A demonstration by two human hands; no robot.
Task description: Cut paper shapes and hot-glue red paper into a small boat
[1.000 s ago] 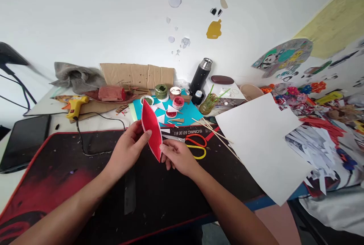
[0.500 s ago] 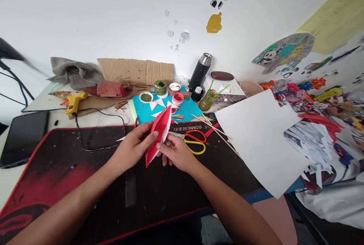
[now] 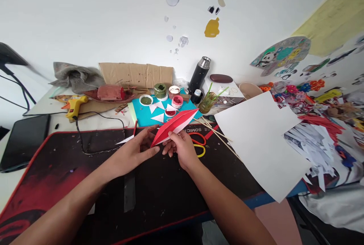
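My right hand [image 3: 184, 148] pinches the lower edge of a folded piece of red paper [image 3: 173, 125], thumb in front and fingers curled below. The paper is pointed at both ends, creased along its length, with a white underside showing. At its lower left tip is my left hand [image 3: 139, 147], thumb and fingers apart around the tip; whether they touch it is hard to see. Scissors with red and yellow handles [image 3: 201, 150] lie behind my right hand, partly hidden. White paper scraps [image 3: 158, 118] rest on a blue sheet [image 3: 139, 114] beyond.
A yellow glue gun [image 3: 75, 106] with its cable lies left, near a black tablet-like device [image 3: 25, 142]. Paint jars [image 3: 160, 91], a black flask [image 3: 200, 74] and a cup with green sticks [image 3: 207, 102] stand behind. Thin wooden sticks [image 3: 220, 138] and large white paper [image 3: 261, 142] lie right.
The red paper has swung from nearly upright to a slant, its far tip now pointing right. My left fingers have loosened from its face and moved to the lower tip.
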